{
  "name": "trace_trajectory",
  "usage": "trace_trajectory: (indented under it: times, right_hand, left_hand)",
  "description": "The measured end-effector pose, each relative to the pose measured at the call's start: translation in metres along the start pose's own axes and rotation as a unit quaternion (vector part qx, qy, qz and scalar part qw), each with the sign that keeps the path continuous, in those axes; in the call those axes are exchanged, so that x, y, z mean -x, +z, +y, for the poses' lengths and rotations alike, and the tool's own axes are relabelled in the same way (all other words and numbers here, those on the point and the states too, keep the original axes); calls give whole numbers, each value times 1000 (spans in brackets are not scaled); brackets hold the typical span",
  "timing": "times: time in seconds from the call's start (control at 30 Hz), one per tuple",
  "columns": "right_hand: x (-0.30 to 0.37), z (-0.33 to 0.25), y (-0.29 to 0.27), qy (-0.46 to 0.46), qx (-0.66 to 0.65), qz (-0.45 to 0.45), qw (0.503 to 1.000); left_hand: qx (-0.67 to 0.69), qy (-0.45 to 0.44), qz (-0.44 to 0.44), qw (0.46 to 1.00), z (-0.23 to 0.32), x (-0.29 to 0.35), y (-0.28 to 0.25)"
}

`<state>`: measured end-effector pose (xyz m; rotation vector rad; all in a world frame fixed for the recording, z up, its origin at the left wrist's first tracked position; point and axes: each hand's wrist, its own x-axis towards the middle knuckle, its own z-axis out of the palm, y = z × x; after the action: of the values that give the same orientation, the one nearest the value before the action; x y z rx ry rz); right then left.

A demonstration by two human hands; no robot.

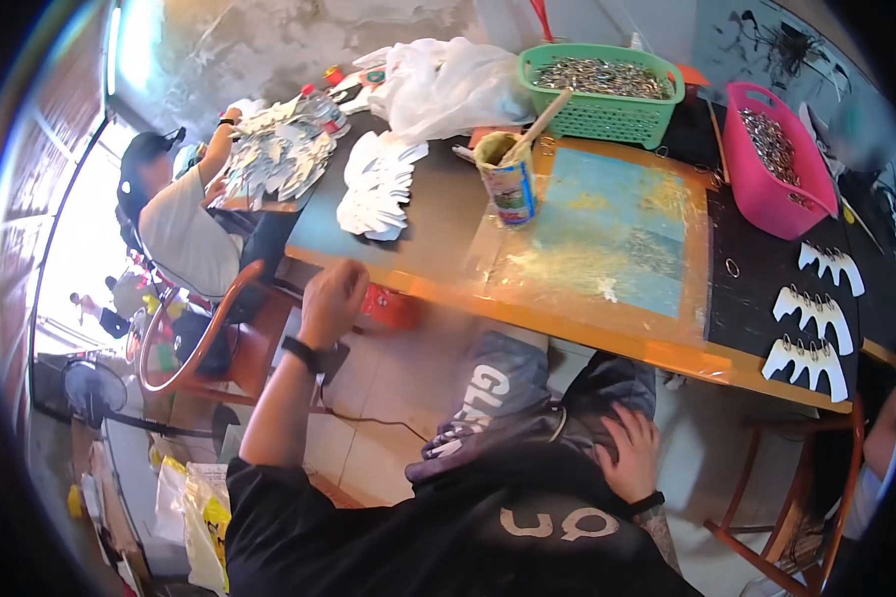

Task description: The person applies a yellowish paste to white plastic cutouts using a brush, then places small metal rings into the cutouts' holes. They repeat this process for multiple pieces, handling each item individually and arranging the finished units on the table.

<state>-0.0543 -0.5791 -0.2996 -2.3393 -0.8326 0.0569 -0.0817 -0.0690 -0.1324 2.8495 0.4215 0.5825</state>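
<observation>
My left hand [334, 298] is raised in front of the table's near left edge, its fingers curled in a loose fist. No object shows in it. A black band circles that wrist. My right hand [629, 455] lies on my lap, fingers stretched out and a little apart over dark cloth, holding nothing. Closest to the left hand on the table is a pile of white cut-out pieces [376, 189]. A can [509, 189] with a brush [541, 124] leaning in it stands farther right, beside a blue, yellow-smeared sheet [607, 234].
A green basket [602, 121] and a pink basket [782, 204] hold many metal rings. Three white toothed pieces with rings [808, 313] lie at the table's right. At left, a person [184, 219] sits by a heap of pale pieces [279, 159]. A wooden chair [786, 488] stands lower right.
</observation>
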Motion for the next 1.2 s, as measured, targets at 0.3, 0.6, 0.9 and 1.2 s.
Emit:
trace_trajectory:
  times: [0.3, 0.6, 0.9, 1.2]
  right_hand:
    - [-38, 45, 9, -40, -21, -106, 993]
    - [-45, 46, 13, 11, -44, -87, 995]
    - [-60, 47, 3, 27, -68, -88, 993]
    - [-51, 60, 10, -15, -63, -84, 994]
  left_hand:
    - [-5, 26, 0, 1000, -26, -100, 8]
    - [-31, 60, -82, 994, -21, -134, 25]
    - [6, -25, 64, 998, -13, -161, -34]
    - [63, -30, 138, 988, 87, -154, -143]
